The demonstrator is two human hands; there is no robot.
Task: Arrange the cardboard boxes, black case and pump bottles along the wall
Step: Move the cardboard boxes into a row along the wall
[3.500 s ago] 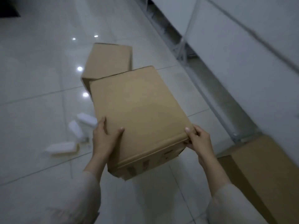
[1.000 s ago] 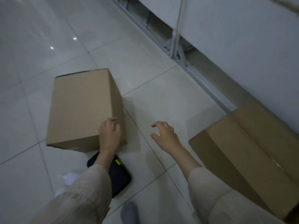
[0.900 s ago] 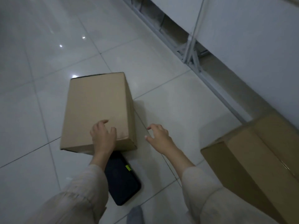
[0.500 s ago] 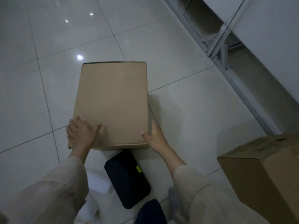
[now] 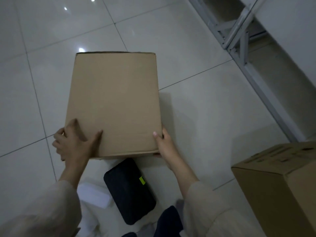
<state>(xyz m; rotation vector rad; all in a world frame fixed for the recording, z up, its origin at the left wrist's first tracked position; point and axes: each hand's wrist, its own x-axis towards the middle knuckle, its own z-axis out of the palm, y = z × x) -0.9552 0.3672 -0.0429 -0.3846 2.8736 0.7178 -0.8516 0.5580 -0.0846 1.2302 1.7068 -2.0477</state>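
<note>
— Where is the cardboard box (image 5: 113,103)?
— On the tiled floor (image 5: 196,108), the left hand (image 5: 75,144) and right hand (image 5: 163,144) clamped on its near corners, fingers wrapped round the edges.
— The black case (image 5: 128,190)?
— Just behind it, beside a white pump bottle (image 5: 93,195)

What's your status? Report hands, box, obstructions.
Left hand and right hand grip the near corners of the cardboard box. Black case on floor just behind it. Second box sits right, by the wall.
</note>
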